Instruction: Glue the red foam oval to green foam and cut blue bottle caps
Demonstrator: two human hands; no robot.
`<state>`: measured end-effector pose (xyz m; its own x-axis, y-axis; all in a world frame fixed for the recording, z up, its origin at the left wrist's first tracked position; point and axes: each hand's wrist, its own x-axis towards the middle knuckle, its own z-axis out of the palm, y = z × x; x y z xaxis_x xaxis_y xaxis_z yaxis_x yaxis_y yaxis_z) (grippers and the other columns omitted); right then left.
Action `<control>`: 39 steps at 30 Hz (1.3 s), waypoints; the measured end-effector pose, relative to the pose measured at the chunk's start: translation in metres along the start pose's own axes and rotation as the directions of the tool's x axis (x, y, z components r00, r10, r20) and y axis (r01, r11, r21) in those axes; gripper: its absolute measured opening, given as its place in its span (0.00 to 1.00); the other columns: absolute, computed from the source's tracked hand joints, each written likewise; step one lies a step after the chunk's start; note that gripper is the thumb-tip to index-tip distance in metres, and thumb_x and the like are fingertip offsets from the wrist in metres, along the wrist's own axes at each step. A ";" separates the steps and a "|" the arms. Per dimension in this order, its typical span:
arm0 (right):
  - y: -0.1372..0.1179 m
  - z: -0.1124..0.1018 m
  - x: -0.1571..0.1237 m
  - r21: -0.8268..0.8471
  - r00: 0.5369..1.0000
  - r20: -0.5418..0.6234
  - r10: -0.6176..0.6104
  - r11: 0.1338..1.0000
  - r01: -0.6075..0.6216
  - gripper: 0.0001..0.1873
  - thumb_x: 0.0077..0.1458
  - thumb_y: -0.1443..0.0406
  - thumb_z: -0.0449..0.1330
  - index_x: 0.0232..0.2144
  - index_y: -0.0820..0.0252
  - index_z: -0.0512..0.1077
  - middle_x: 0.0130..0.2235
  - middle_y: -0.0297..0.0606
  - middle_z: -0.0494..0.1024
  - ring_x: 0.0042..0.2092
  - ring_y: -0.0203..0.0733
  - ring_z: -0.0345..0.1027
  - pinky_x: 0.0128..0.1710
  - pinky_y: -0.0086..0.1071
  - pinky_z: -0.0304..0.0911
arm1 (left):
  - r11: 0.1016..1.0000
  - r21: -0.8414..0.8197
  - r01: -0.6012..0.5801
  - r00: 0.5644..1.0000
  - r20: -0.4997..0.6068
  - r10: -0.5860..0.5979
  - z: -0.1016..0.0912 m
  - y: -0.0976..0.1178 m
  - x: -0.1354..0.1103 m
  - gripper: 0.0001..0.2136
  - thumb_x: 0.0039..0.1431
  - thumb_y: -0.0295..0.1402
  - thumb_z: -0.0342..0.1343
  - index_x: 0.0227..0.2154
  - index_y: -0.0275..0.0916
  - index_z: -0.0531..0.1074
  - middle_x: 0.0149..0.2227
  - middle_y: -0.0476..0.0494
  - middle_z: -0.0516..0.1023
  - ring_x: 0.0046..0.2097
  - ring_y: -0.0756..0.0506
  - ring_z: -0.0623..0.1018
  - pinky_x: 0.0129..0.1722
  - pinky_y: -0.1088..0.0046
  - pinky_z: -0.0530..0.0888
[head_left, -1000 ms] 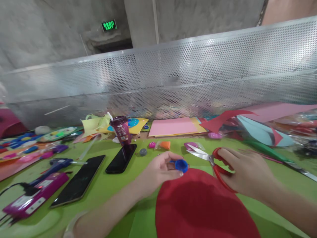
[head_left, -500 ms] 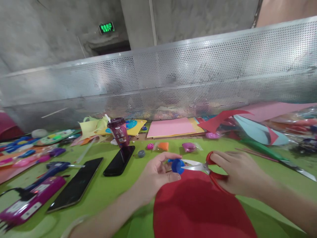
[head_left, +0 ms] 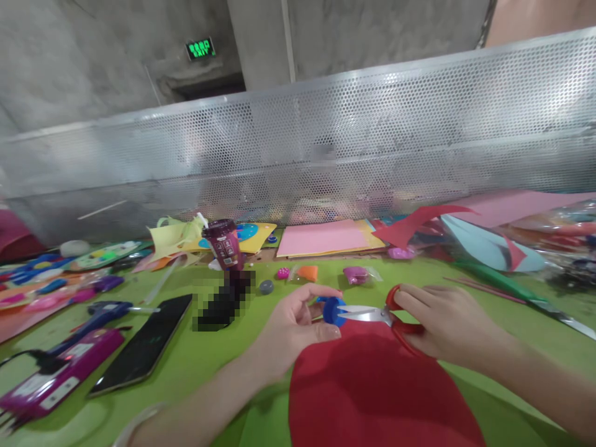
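Observation:
Between the thumb and fingers of my left hand [head_left: 298,326] is a small round blue piece [head_left: 334,311] that looks like a plastic bottle cap. My right hand [head_left: 447,323] has its fingers through the red handles of a pair of scissors [head_left: 367,313]. The blades point left, and their tips meet the near side of the blue cap. Below both hands lies a large red paper shape [head_left: 372,391] with a rounded edge. A small grey cap [head_left: 266,287] rests on the green tabletop [head_left: 223,366], to the left of my left hand.
Left are a black phone [head_left: 144,347], a purple power strip [head_left: 65,372], a glue gun [head_left: 93,320] and a pixelated dark object [head_left: 224,304]. A lidded purple cup [head_left: 224,245] stands behind. Packets of orange [head_left: 308,273] and purple clay [head_left: 356,275] lie ahead; green-handled scissors [head_left: 503,282] lie right.
The scissor blades have come closer together at the blue cap, and my right hand's fingers have closed a little. My left hand stays almost where it was.

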<state>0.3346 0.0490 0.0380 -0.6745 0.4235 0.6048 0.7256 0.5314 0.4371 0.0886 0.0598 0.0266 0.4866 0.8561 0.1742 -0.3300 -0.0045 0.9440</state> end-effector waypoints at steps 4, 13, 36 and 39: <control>0.000 0.000 0.000 -0.016 1.000 -0.019 -0.019 1.000 0.019 0.07 0.54 0.69 0.45 0.28 0.56 0.61 0.22 0.29 0.69 0.19 0.35 0.60 0.23 0.31 0.47 | 1.000 0.000 -0.002 1.000 0.002 0.002 0.000 0.000 0.000 0.17 0.41 0.23 0.66 0.36 0.42 0.74 0.33 0.52 0.76 0.34 0.54 0.72 0.33 0.81 0.67; 0.001 0.001 0.001 -0.094 0.997 -0.065 -0.037 0.995 0.031 0.09 0.55 0.69 0.45 0.27 0.57 0.62 0.21 0.29 0.68 0.20 0.34 0.61 0.23 0.32 0.47 | 1.000 -0.020 0.005 0.999 -0.044 -0.005 0.003 0.002 0.001 0.17 0.39 0.24 0.67 0.35 0.40 0.74 0.32 0.50 0.75 0.34 0.51 0.72 0.35 0.75 0.68; -0.005 -0.005 0.003 -0.012 0.998 -0.048 0.030 0.999 -0.030 0.04 0.51 0.67 0.47 0.27 0.57 0.60 0.22 0.30 0.70 0.20 0.35 0.64 0.22 0.31 0.48 | 0.998 -0.058 -0.012 0.999 -0.034 0.010 0.003 0.001 0.001 0.16 0.39 0.25 0.68 0.35 0.40 0.75 0.34 0.49 0.75 0.35 0.50 0.72 0.35 0.74 0.69; -0.005 -0.003 0.002 -0.045 0.999 -0.042 0.027 0.999 -0.029 0.05 0.52 0.68 0.46 0.27 0.57 0.61 0.22 0.30 0.70 0.21 0.35 0.64 0.22 0.31 0.49 | 0.998 -0.059 -0.019 0.999 -0.030 0.017 0.002 0.000 0.001 0.16 0.39 0.26 0.68 0.35 0.41 0.75 0.33 0.50 0.75 0.35 0.51 0.72 0.36 0.74 0.68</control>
<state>0.3303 0.0449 0.0390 -0.6480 0.4066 0.6441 0.7505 0.4849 0.4490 0.0909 0.0596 0.0274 0.4567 0.8709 0.1816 -0.3860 0.0100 0.9224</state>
